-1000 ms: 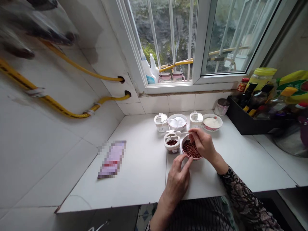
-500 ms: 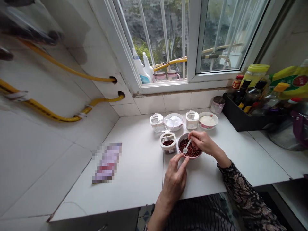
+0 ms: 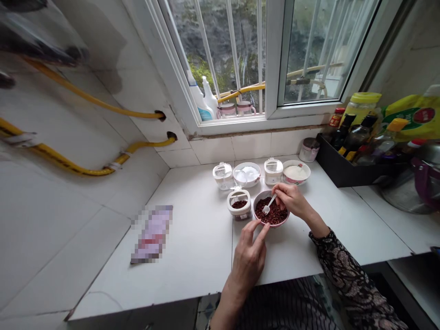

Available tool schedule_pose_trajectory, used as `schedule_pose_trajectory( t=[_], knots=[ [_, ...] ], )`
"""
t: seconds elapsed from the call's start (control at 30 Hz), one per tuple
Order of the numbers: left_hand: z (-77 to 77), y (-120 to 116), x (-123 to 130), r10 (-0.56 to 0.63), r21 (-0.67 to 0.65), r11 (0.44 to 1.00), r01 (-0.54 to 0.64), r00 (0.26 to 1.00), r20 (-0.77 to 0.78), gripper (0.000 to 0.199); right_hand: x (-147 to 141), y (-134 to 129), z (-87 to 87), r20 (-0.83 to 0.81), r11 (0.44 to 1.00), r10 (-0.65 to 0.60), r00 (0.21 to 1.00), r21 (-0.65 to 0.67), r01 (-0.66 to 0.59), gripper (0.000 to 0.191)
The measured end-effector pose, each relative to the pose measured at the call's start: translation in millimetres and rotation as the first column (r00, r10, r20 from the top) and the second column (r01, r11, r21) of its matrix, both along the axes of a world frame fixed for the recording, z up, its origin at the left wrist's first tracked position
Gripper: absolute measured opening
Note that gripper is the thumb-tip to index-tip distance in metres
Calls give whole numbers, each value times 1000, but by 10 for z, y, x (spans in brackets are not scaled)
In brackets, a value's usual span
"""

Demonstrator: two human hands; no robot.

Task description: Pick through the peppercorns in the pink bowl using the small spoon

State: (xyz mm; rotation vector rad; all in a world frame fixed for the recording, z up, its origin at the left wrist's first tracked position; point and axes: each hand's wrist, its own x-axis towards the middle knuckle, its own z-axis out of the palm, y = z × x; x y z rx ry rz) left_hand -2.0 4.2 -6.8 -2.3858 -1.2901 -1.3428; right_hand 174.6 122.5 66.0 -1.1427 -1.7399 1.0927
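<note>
A bowl [image 3: 272, 224] of small dark red grains stands on the white tiled counter. Pinched in my right hand [image 3: 290, 200] is a small white spoon [image 3: 267, 209], its head over the grains. My left hand [image 3: 250, 252] rests its fingertips at the bowl's near rim, with thumb and index finger apart. Just left of the bowl, an open clear jar [image 3: 239, 205] with a white rim holds the same grains. Behind are a clear jar [image 3: 222, 176], a bowl of white powder [image 3: 247, 174], another lidded jar [image 3: 273, 171] and a bowl of pale grains [image 3: 296, 172].
A black box [image 3: 343, 170] of bottles stands at the back right, with a metal pot [image 3: 402, 192] beside it. A small pink-lidded jar [image 3: 309, 150] is near the wall. A blurred purple packet [image 3: 153, 236] lies on the left.
The spoon has risen slightly and shifted right over the grains with my right hand. My left hand stays at the bowl's rim. The whole view has shifted a little.
</note>
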Motion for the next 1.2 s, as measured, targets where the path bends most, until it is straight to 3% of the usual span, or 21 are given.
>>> schedule_pose_trajectory(
  t=[0.2,0.43,0.63,0.73,0.83,0.9,1.0,1.07,1.2],
  knots=[
    [1,0,3,7,-8,1000,-7,1000,8,60,-13,4,-32,0,1000,-3,1000,-11,3,16],
    [0,-1,7,13,-10,1000,-13,1000,3,61,12,23,-33,-117,993,-13,993,-122,-1,12],
    [1,4,8,11,0,1000,-11,1000,14,59,2,50,-17,-215,988,-58,975,-152,25,19],
    [3,8,2,5,2,1000,-5,1000,7,58,-94,12,7,-289,996,-77,954,-58,63,23],
    [2,10,0,4,5,1000,-4,1000,3,60,-246,-89,20,-291,985,-76,954,129,118,20],
    [1,10,3,11,4,1000,-11,1000,6,61,-342,-165,9,-187,949,-62,980,293,116,19],
    [-3,10,9,13,13,1000,-13,1000,17,61,-425,-242,-25,44,862,13,999,506,-33,16],
    [-6,11,11,11,17,1000,-11,1000,21,60,-423,-257,-38,107,832,27,994,548,-81,17],
    [-10,12,10,13,1,1000,-13,1000,17,61,-279,-203,-13,-68,898,-56,996,432,80,19]
  ],
)
